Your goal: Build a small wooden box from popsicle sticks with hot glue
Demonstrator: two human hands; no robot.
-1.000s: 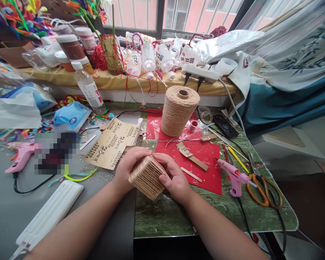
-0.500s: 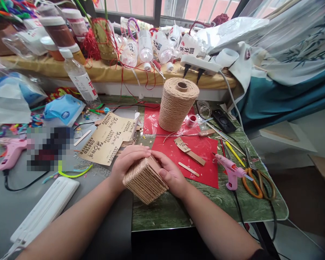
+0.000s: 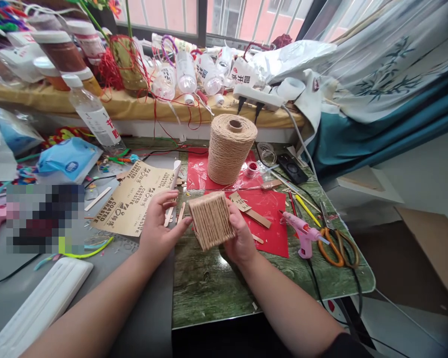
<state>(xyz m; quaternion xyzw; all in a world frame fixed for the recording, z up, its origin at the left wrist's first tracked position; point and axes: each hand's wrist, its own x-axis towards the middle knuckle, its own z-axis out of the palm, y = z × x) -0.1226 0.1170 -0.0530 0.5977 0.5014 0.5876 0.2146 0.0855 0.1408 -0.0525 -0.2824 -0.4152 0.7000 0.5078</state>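
My right hand [image 3: 242, 233] grips a small box wrapped in twine [image 3: 212, 221] by its right side, above the green wood-patterned mat [image 3: 205, 288]. Rows of tan twine cover the side facing me. Just left of the box, my left hand [image 3: 162, 223] has its fingers spread, the thumb close to the box's edge; whether it touches cannot be made out. Behind the box stands a large spool of twine [image 3: 229, 154]. Under and around it lie red sheets [image 3: 276, 233], with a strip of sandpaper [image 3: 241, 203] on the nearer one.
Sandpaper sheets [image 3: 130, 199] lie left of my hands. At the right are a pink glue gun [image 3: 304, 236], scissors [image 3: 334, 243] and a yellow stick [image 3: 306, 210]. A plastic bottle [image 3: 95, 119] and a blue packet [image 3: 69, 161] stand at the left; a power strip [image 3: 263, 97] rests on the sill.
My left hand has come off the box and opened to its left. The box has turned in my right hand, showing a twine-covered face more squarely. The camera view has shifted.
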